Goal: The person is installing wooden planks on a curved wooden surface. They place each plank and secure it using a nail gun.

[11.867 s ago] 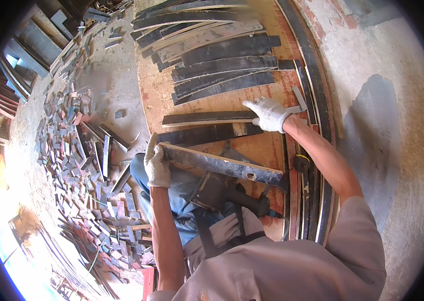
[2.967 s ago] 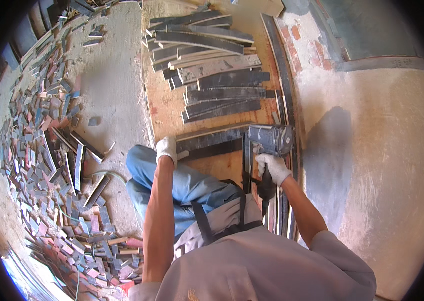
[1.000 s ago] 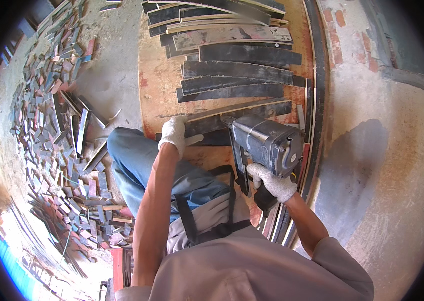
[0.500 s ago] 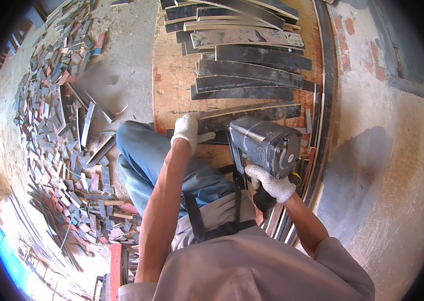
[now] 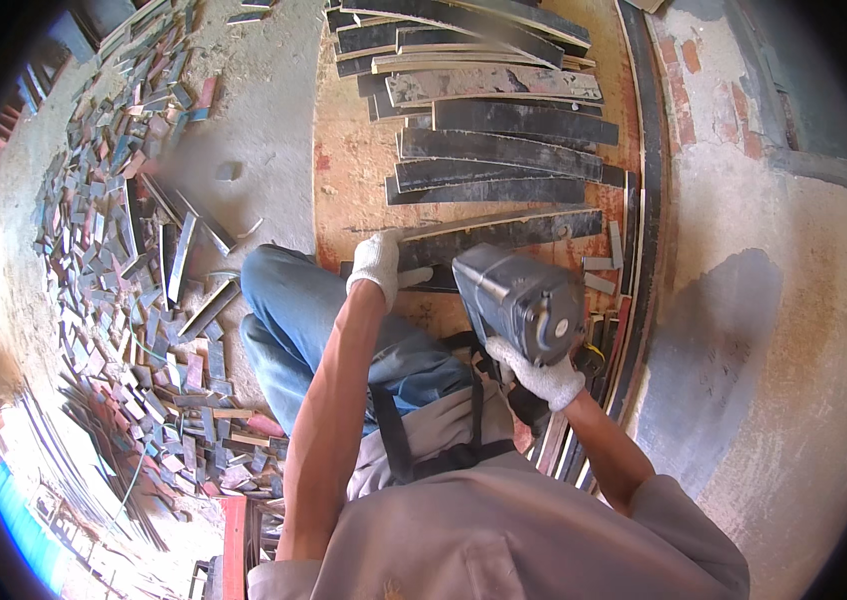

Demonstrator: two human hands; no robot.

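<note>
My left hand (image 5: 376,266), in a white knit glove, is closed on the left end of a black-faced wooden strip (image 5: 503,232), thumb pointing right along it. The strip lies crosswise in front of my knees, with another dark piece (image 5: 430,283) partly under my hand. In my gloved right hand (image 5: 541,378) is a dark grey nail gun (image 5: 513,293), gripped by its handle. Its body is raised beside the strip's near edge; the nose is hidden beneath it.
Several black strips (image 5: 503,150) lie in a row on the worn wooden board (image 5: 353,160) ahead. Small grey blocks (image 5: 599,264) sit at its right side, by long dark rails (image 5: 651,150). Offcuts (image 5: 133,330) cover the floor at left. A patchy wall (image 5: 743,180) stands at right.
The nail gun has shifted a little left and tilted, uncovering more of the strip and the small grey blocks. My left hand keeps its hold on the strip.
</note>
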